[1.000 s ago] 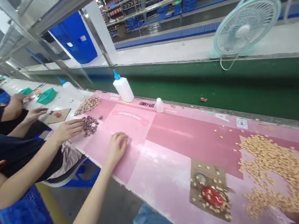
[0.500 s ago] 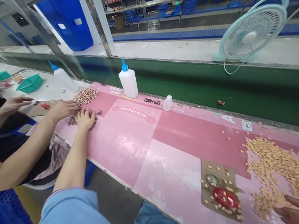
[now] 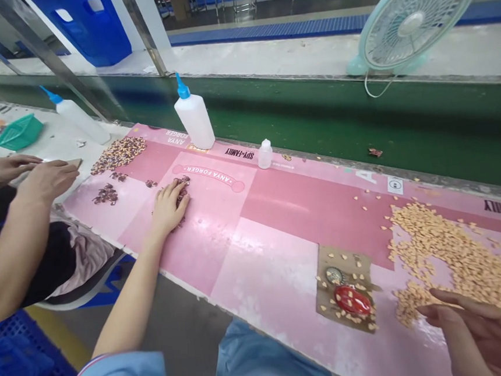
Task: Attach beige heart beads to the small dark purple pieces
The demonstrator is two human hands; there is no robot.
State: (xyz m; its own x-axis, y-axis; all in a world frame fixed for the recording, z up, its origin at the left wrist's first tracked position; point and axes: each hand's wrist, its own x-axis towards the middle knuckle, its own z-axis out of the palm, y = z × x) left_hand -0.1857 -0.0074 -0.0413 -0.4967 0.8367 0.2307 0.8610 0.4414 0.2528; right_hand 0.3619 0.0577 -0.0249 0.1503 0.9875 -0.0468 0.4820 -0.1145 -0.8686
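My left hand (image 3: pixel 170 208) lies palm down on the pink mat (image 3: pixel 220 237), its fingers bent over a small heap of dark brown pieces (image 3: pixel 181 195). Part of that heap is hidden under the palm. My right hand (image 3: pixel 486 325) hovers at the lower right with thumb and fingers apart and nothing visible between them. Just beyond it spreads a large pile of small tan, heart-like pieces (image 3: pixel 462 251). Left of this pile a brown cardboard piece (image 3: pixel 326 304) carries a red oval dish (image 3: pixel 352 300), a bottle cap (image 3: pixel 335 275) and scattered tan pieces.
Dark clusters (image 3: pixel 105 194) and a mixed-colour pile (image 3: pixel 120 154) lie at the left, near a co-worker's hands (image 3: pixel 43 180). A white squeeze bottle (image 3: pixel 196 119) and a small bottle (image 3: pixel 265 154) stand along the back edge. Behind runs a green belt (image 3: pixel 297 125); a fan (image 3: pixel 419 15) stands beyond.
My left hand has drawn dark pieces rightward, away from the co-worker's hands, leaving some clusters behind. More of my right hand shows. The view has tilted down and shifted.
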